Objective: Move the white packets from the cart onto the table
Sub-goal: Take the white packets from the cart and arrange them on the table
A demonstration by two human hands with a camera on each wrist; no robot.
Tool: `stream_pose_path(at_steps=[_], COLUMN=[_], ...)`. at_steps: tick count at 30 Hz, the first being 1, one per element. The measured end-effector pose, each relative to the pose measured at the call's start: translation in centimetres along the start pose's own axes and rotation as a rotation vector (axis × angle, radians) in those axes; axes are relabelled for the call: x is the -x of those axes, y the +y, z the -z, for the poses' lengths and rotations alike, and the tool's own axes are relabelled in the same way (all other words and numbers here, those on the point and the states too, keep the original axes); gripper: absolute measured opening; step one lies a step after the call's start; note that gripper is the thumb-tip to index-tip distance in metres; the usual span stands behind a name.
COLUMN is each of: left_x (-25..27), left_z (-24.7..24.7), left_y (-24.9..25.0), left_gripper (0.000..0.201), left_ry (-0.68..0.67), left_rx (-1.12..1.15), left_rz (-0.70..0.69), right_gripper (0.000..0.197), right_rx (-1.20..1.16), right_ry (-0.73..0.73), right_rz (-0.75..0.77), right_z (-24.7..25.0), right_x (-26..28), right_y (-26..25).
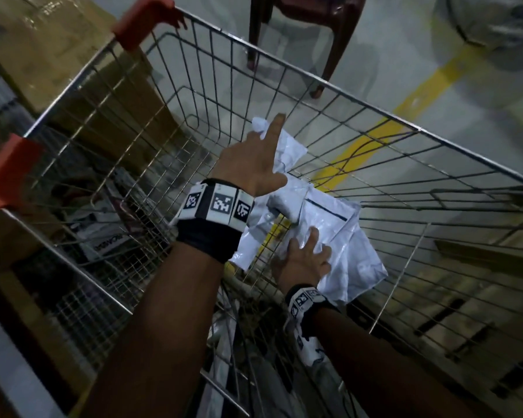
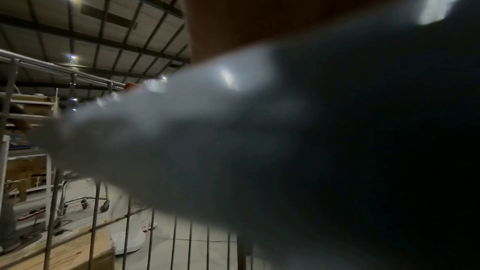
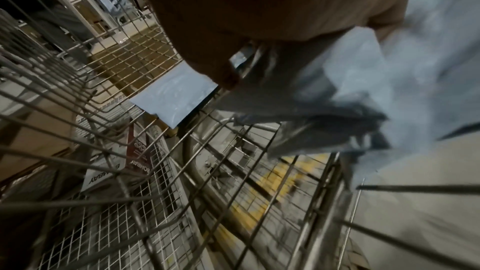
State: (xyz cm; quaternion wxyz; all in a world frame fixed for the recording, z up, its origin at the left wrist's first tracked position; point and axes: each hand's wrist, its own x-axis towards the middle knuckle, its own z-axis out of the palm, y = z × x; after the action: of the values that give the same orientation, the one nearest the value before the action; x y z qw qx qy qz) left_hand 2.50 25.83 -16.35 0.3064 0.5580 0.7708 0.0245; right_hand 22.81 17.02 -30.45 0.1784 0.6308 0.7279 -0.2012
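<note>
We see both of the person's arms reaching down into the silver wire-mesh shopping cart (image 1: 375, 122), which has orange plastic corner caps (image 1: 142, 22) on its rim. Inside the cart, the left hand (image 1: 251, 164) sits higher than the right; its index finger points straight out and its thumb is spread, while the other fingers seem to curl round a crumpled white plastic packet (image 1: 284, 146) held up above the cart's floor. In the left wrist view that packet is only a pale blur against the palm, so we cannot tell the grip exactly. Lower in the cart, the right hand (image 1: 302, 260) lies with fingers spread on a pile of flat white plastic packets (image 1: 344, 236), and the right wrist view shows its thumb (image 3: 226, 77) pinching a fold of that plastic. One more flat white packet (image 3: 174, 93) rests on the cart's wire floor just beside the pile. Outside the cart, brown cardboard boxes (image 1: 58, 49) stand against its left wall, a dark red plastic chair (image 1: 308, 13) stands beyond its far rim, and a yellow floor stripe (image 1: 429, 89) runs beneath it.
</note>
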Motion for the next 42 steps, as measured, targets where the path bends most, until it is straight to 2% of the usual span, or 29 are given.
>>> stream_pose_path(at_steps=[6, 10, 14, 17, 21, 25, 28, 32, 35, 39, 42], left_x=[0.0, 0.5, 2.3, 5.0, 10.3, 17.3, 23.1, 30.4, 35.8, 42.6, 48.4], left_z=[0.0, -0.1, 2.2, 4.9, 8.2, 11.0, 11.5, 10.7, 9.2, 6.7, 3.9], left_y=[0.6, 1.1, 2.5, 4.5, 6.7, 8.3, 9.4, 10.8, 11.5, 11.0, 10.2], left_gripper=[0.101, 0.104, 0.094, 0.083, 0.08, 0.078, 0.076, 0.075, 0.075, 0.075, 0.07], left_ry=[0.015, -0.007, -0.019, 0.057, 0.209, 0.284, 0.356, 0.557, 0.717, 0.906, 1.025], left_rx=[-0.022, 0.081, 0.077, 0.074, 0.111, 0.184, 0.261, 0.357, 0.349, 0.337, 0.301], left_rz=[0.024, 0.046, 0.095, 0.082, 0.045, -0.009, -0.094, -0.192, -0.173, -0.018, 0.082], right_gripper=[0.056, 0.05, 0.073, 0.085, 0.08, 0.08, 0.077, 0.075, 0.073, 0.073, 0.074], right_rx=[-0.066, -0.173, -0.303, -0.383, -0.39, -0.444, -0.508, -0.626, -0.678, -0.675, -0.627], right_ry=[-0.08, -0.041, -0.035, -0.027, 0.049, 0.233, 0.382, 0.56, 0.554, 0.432, 0.393], right_rz=[0.02, 0.075, 0.068, 0.152, 0.251, 0.351, 0.408, 0.512, 0.623, 0.786, 0.859], right_z=[5.3, 10.0, 14.9, 18.4, 23.0, 26.8, 29.0, 31.0, 31.1, 30.3, 29.5], right_x=[-0.1, 0.7, 2.8, 5.8, 11.0, 17.5, 21.8, 26.8, 30.3, 33.6, 36.3], right_y=[1.6, 2.1, 2.6, 3.1, 4.3, 5.5, 6.0, 6.3, 6.7, 7.7, 8.0])
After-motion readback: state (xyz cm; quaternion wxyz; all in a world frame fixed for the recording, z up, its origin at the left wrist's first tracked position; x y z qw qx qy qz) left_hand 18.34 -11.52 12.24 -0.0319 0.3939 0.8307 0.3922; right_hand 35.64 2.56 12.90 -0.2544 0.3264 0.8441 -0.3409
